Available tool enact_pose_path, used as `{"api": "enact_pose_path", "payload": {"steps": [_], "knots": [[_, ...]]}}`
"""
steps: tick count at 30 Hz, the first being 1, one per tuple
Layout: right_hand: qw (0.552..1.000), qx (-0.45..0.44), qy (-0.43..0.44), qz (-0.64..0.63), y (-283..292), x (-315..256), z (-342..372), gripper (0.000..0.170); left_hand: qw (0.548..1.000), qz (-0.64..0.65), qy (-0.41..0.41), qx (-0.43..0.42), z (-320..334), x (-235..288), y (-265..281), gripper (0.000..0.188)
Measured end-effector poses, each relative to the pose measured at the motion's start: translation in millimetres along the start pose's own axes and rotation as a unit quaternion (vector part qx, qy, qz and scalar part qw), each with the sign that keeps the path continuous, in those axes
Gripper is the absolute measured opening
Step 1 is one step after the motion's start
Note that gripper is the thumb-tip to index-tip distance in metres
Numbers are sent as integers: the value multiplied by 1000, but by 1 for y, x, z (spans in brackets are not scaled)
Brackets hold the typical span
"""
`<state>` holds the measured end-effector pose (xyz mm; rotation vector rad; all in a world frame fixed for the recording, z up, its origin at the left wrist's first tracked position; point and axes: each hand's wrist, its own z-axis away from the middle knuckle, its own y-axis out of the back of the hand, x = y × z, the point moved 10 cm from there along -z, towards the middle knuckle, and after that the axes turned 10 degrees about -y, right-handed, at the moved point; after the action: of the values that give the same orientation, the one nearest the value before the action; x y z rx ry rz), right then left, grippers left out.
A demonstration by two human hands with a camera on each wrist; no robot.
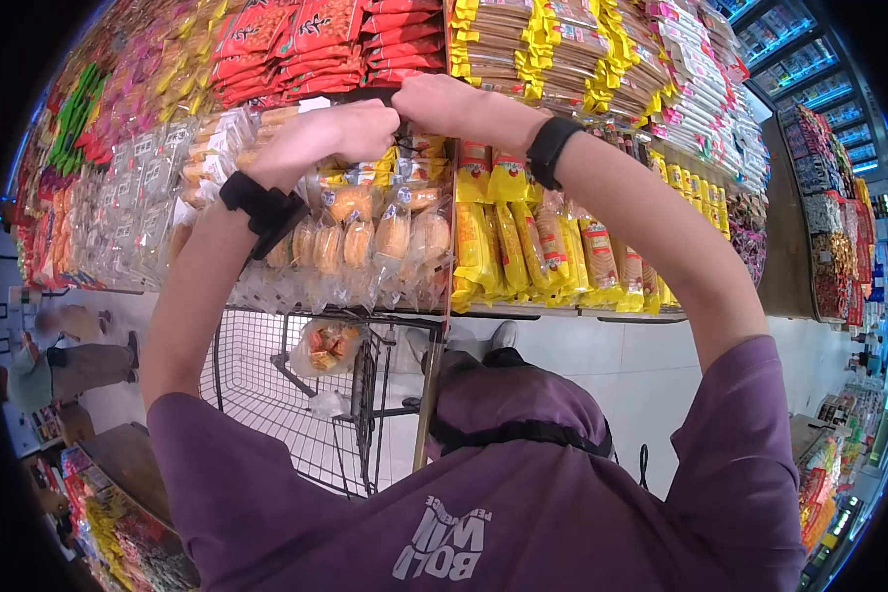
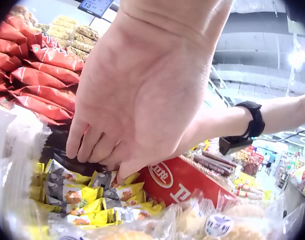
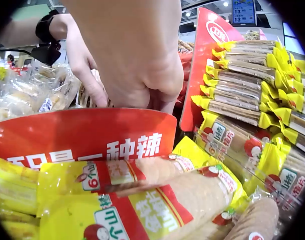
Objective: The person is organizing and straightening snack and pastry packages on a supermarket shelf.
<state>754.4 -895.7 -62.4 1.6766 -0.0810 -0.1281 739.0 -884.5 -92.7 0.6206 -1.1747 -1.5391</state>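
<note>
Where a red divider (image 2: 191,179) crosses the left-wrist view's lower centre, left hand (image 2: 137,95), fingers downward, and right hand (image 1: 440,103), fingertips hidden, crowd together; any pinch, cannot tell. Small yellow packets (image 2: 72,194), lower left, could scatter if knuckles bump the divider.

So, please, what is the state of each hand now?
Left hand: at small yellow-and-grey plastic packets; cannot tell whether it pinches one.
Right hand: partly hidden behind flat red printed panel; grip cannot be told.

head view downward, wrist views close, snacks (image 1: 476,242) shared
</note>
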Motion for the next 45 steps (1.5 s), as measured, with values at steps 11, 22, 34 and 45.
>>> {"api": "enact_pose_path", "payload": {"steps": [11,22,34,45], "knots": [[999,6,-8,48,-1,-12,3,10,998,60,8,-36,2,17,-20,22],[969,-235,-80,18,-28,-14,31,24,988,16,35,-149,-11,17,-44,25],[986,-136,-82,44,-27,-6,34,22,991,23,83,-106,-23,-4,-43,35],[986,-109,-115,57,-19,-9,39,28,988,1,113,-109,-18,-3,-37,37]]}}
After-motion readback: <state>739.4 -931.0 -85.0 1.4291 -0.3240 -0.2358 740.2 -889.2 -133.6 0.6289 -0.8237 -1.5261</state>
